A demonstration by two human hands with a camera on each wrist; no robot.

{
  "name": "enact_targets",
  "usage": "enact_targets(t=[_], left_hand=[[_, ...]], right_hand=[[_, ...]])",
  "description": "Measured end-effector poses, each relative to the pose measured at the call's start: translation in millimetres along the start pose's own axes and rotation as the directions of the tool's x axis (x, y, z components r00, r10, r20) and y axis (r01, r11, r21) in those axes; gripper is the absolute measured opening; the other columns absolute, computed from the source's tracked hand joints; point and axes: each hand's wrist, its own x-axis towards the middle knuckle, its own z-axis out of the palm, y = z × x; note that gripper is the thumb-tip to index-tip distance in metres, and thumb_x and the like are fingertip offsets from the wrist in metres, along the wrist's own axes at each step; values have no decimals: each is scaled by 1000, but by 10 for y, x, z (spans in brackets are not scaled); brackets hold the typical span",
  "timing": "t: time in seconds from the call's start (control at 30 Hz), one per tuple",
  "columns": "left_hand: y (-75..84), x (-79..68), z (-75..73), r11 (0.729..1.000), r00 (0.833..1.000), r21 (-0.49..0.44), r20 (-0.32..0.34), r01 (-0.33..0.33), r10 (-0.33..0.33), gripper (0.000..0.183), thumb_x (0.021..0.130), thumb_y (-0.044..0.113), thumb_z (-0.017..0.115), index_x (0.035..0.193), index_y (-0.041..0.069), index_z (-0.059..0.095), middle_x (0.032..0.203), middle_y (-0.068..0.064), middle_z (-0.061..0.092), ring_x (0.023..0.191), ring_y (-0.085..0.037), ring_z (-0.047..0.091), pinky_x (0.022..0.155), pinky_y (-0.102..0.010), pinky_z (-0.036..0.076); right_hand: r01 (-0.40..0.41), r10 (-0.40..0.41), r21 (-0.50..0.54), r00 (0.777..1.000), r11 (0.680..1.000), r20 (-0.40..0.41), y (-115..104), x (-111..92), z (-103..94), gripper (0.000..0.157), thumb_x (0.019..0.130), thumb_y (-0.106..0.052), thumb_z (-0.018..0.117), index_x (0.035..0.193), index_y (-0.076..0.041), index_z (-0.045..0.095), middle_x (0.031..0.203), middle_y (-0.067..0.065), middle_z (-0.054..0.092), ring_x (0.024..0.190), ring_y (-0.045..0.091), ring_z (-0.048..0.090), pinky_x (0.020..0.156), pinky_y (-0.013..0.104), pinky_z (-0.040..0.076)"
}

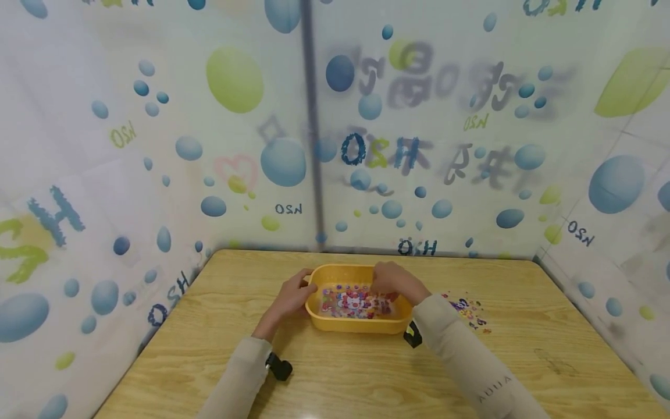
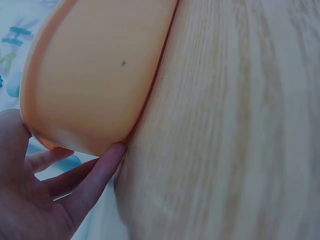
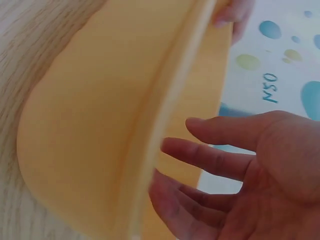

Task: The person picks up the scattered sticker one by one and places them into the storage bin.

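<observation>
A yellow plastic basin (image 1: 358, 327) stands on the wooden table, a white cartoon figure visible on its floor among small colourful pieces (image 1: 335, 308). My left hand (image 1: 293, 295) holds the basin's left end, thumb at the rim and fingers against the outer wall, as the left wrist view shows. Reaching over the right side, my right hand (image 1: 395, 280) has its fingers inside the basin. In the right wrist view its thumb (image 3: 225, 131) and index finger are apart, fingers loosely bent, with nothing visible between them. The basin wall partly hides its lower fingertips.
Several small, colourful pieces (image 1: 468, 311) lie scattered on the table (image 1: 335, 372) to the right of the basin, beside my right forearm. A bubble-patterned curtain (image 1: 366, 192) hangs behind the table's back edge and along both sides.
</observation>
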Motion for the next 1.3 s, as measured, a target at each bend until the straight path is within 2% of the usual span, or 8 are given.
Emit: enact_targets(t=[0.1, 0.33, 0.5, 0.63, 0.83, 1.07, 1.3], left_hand=[[-1, -4, 5, 1000, 1000, 2, -2, 3, -3, 44, 97, 22, 59, 141, 16, 59, 121, -22, 68, 94, -28, 68, 57, -35, 62], [11, -4, 16, 1000, 1000, -19, 18, 6, -5, 46, 97, 22, 59, 142, 17, 58, 121, -22, 67, 90, -27, 68, 56, -36, 62], [6, -6, 14, 1000, 1000, -11, 10, 2, -2, 46, 97, 22, 58, 142, 17, 58, 119, -22, 68, 88, -27, 68, 55, -35, 62], [-5, -4, 12, 1000, 1000, -3, 5, 2, -2, 46, 97, 22, 59, 142, 16, 57, 118, -21, 68, 88, -26, 68, 55, -35, 62], [-2, 0, 9, 1000, 1000, -8, 8, 2, -2, 47, 97, 22, 58, 143, 16, 56, 117, -22, 68, 88, -26, 68, 55, -36, 62], [-6, 4, -2, 1000, 1000, -18, 8, 6, -6, 45, 98, 22, 58, 143, 16, 57, 119, -22, 67, 89, -27, 68, 56, -36, 62], [14, -21, -4, 999, 1000, -49, 15, -8, 9, 45, 98, 21, 58, 143, 16, 57, 114, -21, 68, 83, -25, 68, 53, -36, 62]], right_hand=[[41, -41, 1, 999, 999, -28, 53, -47, -48, 20, 92, -21, 74, 104, -5, 69, 91, 8, 66, 80, 26, 66, 69, 32, 63], [175, -175, -15, 979, 984, -105, 304, -182, -190, 19, 97, -22, 69, 101, -5, 74, 88, 10, 70, 67, 18, 63, 60, 27, 57], [235, -222, 69, 962, 970, -157, 563, -313, -293, 22, 99, -21, 66, 107, -2, 73, 103, 16, 73, 80, 24, 70, 68, 34, 62], [232, -202, 149, 961, 961, -191, 801, -426, -349, 25, 102, -22, 63, 111, 0, 70, 109, 19, 72, 89, 31, 72, 75, 43, 64], [216, -164, 199, 955, 956, -248, 1146, -623, -365, 28, 102, -21, 62, 115, 3, 69, 109, 23, 71, 88, 32, 71, 75, 42, 65], [179, -115, 193, 947, 965, -300, 1481, -739, -290, 29, 101, -17, 63, 117, 6, 69, 104, 21, 71, 84, 29, 69, 72, 41, 64], [139, -83, 163, 948, 977, -307, 1776, -756, -256, 33, 100, -16, 63, 121, 10, 67, 109, 23, 70, 85, 25, 67, 72, 40, 61]])
